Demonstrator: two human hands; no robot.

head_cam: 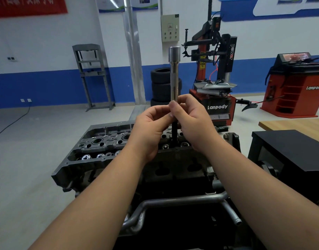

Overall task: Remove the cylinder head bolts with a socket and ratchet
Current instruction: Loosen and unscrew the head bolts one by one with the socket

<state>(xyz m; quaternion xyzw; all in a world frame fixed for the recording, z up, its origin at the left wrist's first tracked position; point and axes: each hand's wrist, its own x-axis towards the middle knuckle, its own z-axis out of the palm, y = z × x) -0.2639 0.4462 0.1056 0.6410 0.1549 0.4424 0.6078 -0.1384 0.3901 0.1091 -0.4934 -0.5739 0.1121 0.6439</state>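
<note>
A long chrome socket extension (174,74) stands upright above the cylinder head (101,143), its wider end at the top. Below my fingers a dark shaft (174,131), possibly a bolt, runs down into the head. My left hand (151,127) and my right hand (193,121) both pinch the tool's lower end between thumb and fingertips, one on each side. The grey cylinder head sits on a dark engine block (173,177), with open bores and valve springs showing to the left of my hands. No ratchet is in view.
Metal coolant pipes (182,201) cross the engine's near side. A black box (290,154) and a wooden bench (296,123) stand to the right. Behind are a red tyre changer (214,73), stacked tyres (160,83), a red wheel balancer (296,87) and a grey press frame (92,73).
</note>
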